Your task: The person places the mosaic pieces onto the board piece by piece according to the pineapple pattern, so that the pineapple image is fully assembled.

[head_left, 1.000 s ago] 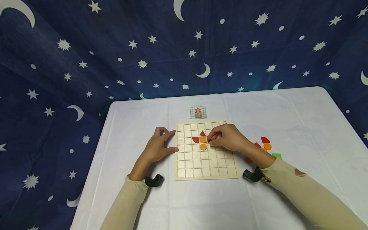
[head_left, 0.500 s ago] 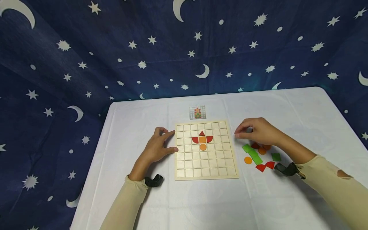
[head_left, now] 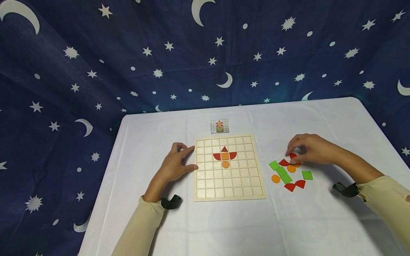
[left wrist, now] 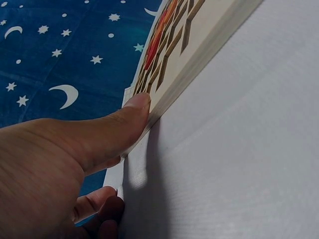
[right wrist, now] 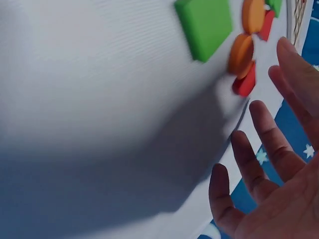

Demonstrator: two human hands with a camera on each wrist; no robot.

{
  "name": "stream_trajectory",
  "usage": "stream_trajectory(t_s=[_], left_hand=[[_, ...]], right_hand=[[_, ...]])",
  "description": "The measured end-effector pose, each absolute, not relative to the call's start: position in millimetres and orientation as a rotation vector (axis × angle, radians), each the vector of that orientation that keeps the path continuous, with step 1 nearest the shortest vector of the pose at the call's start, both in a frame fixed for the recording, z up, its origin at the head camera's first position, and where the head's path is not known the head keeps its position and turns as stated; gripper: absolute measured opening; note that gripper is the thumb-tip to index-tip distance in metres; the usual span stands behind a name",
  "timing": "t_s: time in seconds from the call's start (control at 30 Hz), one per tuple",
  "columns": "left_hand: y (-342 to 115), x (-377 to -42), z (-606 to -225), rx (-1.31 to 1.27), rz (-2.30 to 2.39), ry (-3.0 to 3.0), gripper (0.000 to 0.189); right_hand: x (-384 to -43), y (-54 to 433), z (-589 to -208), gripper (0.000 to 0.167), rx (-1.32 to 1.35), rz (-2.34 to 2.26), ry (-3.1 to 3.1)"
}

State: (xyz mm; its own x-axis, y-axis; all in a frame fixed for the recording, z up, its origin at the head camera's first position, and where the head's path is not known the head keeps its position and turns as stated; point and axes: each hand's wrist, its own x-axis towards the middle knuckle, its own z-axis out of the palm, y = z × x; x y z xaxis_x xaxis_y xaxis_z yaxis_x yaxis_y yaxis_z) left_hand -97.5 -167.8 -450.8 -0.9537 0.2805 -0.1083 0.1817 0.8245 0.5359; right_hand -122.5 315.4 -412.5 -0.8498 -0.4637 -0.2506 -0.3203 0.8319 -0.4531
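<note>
In the head view, a pale wooden grid board (head_left: 229, 181) lies on white cloth (head_left: 224, 227), bearing a red triangle (head_left: 224, 149), two red quarter-circles (head_left: 216, 156), an orange square (head_left: 225, 156) and an orange disc (head_left: 225, 164); the left hand (head_left: 173, 164), thumb and forefinger spread, touches its left edge. Since the earlier frame, the right hand (head_left: 315, 149) has moved right, over loose red, orange and green pieces (head_left: 282, 171). Left wrist: the thumb lies straight against the board's rim. Right wrist: parted, relaxed fingers grip nothing, near a thick green square (right wrist: 207, 27).
</note>
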Motion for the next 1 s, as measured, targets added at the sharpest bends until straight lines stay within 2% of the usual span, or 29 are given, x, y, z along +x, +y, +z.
stream_trajectory(t_s=[0.3, 0.67, 1.0], left_hand=[[-168, -97, -451, 0.352, 0.796, 2.826, 0.078], [-169, -97, -452, 0.351, 0.806, 2.829, 0.078], [-168, -98, -452, 0.353, 0.802, 2.825, 0.078]], right_hand=[[-119, 332, -417, 0.032, -0.608, -0.590, 2.654], [-119, 337, -422, 0.037, -0.589, -0.613, 2.694], [-121, 336, -427, 0.028, -0.565, -0.635, 2.708]])
